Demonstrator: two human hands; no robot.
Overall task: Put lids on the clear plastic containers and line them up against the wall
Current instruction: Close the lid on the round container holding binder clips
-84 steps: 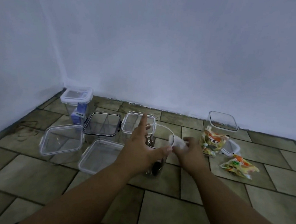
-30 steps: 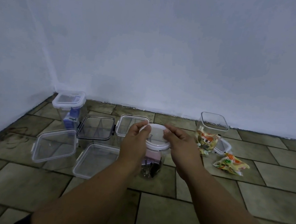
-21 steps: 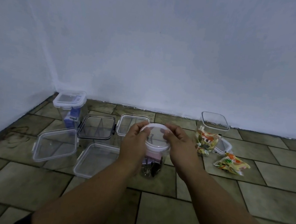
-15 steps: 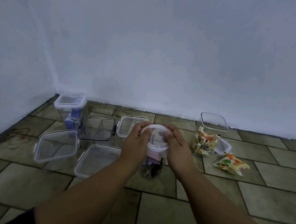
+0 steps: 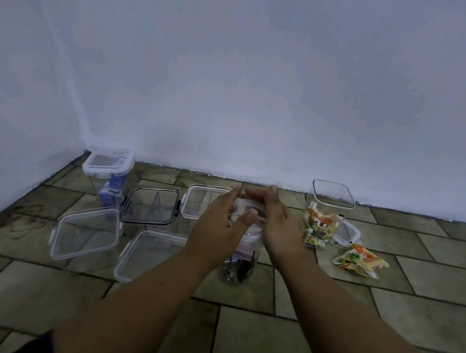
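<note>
A round clear jar (image 5: 236, 270) with dark clips and a pink item inside stands on the tiled floor at centre. Its round white-rimmed lid (image 5: 247, 206) sits on the jar's mouth. My left hand (image 5: 218, 229) cups the lid from the left, thumb across its top. My right hand (image 5: 278, 229) presses against its right side, fingers pointing up. At the back left, a lidded container (image 5: 107, 164) with blue contents stands by the wall. A tall open container (image 5: 330, 198) holding snack packets stands at the right, and a loose lid (image 5: 347, 234) lies behind it.
Left of the jar are a black-rimmed divided box (image 5: 150, 205), a clear box (image 5: 202, 199), a box with a lid resting on it (image 5: 87, 233) and a shallow open box (image 5: 150, 253). A snack packet (image 5: 360, 259) lies at the right. The wall runs behind.
The round lid came onto the jar between 2.8 s and 1 s ago. Since then both hands have shifted around its rim, fingers now straighter and raised.
</note>
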